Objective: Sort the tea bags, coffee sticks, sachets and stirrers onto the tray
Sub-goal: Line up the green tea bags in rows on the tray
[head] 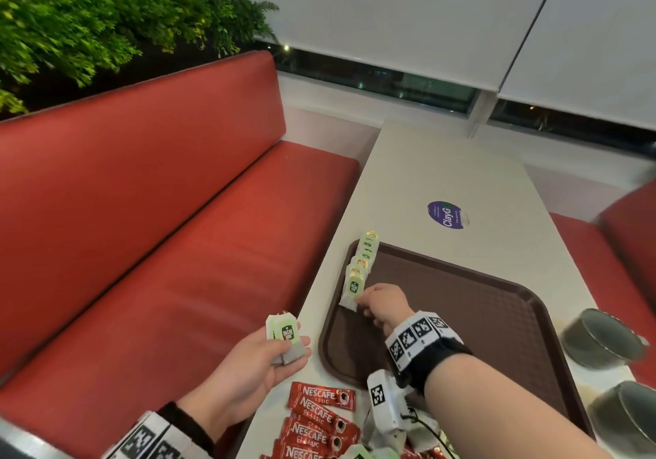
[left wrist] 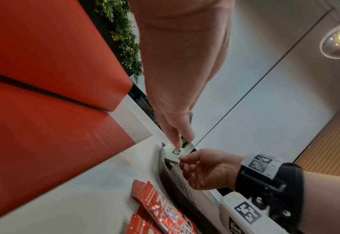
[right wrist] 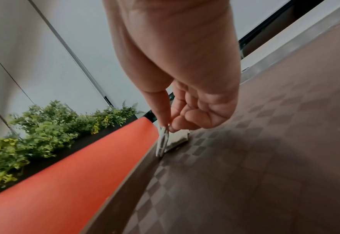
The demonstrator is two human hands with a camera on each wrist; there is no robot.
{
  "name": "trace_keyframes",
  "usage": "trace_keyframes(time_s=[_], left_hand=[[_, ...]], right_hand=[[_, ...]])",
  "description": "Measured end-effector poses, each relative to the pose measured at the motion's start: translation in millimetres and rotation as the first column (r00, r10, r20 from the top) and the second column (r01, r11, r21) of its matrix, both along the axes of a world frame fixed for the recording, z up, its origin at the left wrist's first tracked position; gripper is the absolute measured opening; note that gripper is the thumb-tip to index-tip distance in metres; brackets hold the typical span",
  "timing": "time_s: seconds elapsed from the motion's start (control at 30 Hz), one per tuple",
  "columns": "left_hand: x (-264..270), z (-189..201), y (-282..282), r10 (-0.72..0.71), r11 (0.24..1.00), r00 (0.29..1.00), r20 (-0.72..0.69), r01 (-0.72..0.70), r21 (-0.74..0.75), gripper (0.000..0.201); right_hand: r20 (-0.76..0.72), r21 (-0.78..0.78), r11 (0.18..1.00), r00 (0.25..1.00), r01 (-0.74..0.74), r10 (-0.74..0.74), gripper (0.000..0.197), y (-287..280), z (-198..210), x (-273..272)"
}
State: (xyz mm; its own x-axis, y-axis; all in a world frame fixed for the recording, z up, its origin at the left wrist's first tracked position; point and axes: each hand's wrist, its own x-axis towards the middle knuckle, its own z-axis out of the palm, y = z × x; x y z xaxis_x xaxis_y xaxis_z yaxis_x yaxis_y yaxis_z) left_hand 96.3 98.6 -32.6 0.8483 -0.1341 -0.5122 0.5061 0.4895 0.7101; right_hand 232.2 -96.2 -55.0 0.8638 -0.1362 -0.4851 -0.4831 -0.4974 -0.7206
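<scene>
A brown tray lies on the white table. Several green-labelled tea bags stand in a row along its left rim. My right hand pinches one more tea bag at the near end of that row; in the right wrist view thumb and forefinger hold this bag upright, touching the tray floor. My left hand hovers palm up beside the table's left edge and holds a few tea bags under its thumb. Red coffee sticks lie piled near the front edge.
Two metal bowls stand to the right of the tray. A purple sticker marks the table beyond it. More sachets lie under my right forearm. Red bench seats flank the table; plants sit behind.
</scene>
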Motion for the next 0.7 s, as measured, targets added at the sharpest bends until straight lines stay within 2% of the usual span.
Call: trace_keyframes(time_s=[0.07, 0.17, 0.3, 0.4, 0.47, 0.57, 0.63, 0.7], left_hand=[[-2, 0, 2, 0.006, 1.0, 1.0, 0.004, -0.006, 0.003, 0.031], [-4, 0, 4, 0.015, 1.0, 1.0, 0.006, -0.015, 0.003, 0.027], [-6, 1, 4, 0.032, 0.999, 0.999, 0.005, -0.032, -0.004, 0.022], [-6, 2, 3, 0.032, 0.999, 0.999, 0.007, -0.032, 0.0, 0.02], [-6, 4, 0, 0.025, 1.0, 1.0, 0.012, -0.025, -0.001, 0.02], [-3, 6, -5, 0.0, 1.0, 1.0, 0.011, 0.0, 0.008, 0.02], [-1, 5, -8, -0.022, 1.0, 1.0, 0.014, 0.022, 0.004, 0.023], [0, 5, -14, -0.041, 0.999, 0.999, 0.025, 0.041, 0.003, 0.025]], right_hand=[[-0.042, -0.132, 0.986, 0.995, -0.099, 0.094, 0.011, 1, -2, 8], [-0.03, -0.118, 0.98, 0.987, -0.161, 0.158, 0.02, -2, -8, 15], [-0.003, -0.146, 0.977, 0.988, -0.156, 0.158, 0.021, -5, -12, 14], [0.124, -0.186, 0.982, 0.99, -0.046, 0.07, 0.012, -6, -9, 8], [0.23, -0.13, 0.991, 0.971, -0.039, 0.069, 0.006, -5, 1, -5], [0.309, 0.024, 0.974, 0.929, -0.224, 0.206, 0.011, 3, 24, -39], [0.271, 0.108, 0.925, 0.906, -0.363, 0.324, 0.014, 10, 29, -58], [0.212, 0.218, 0.89, 0.91, -0.401, 0.358, 0.024, 14, 25, -72]])
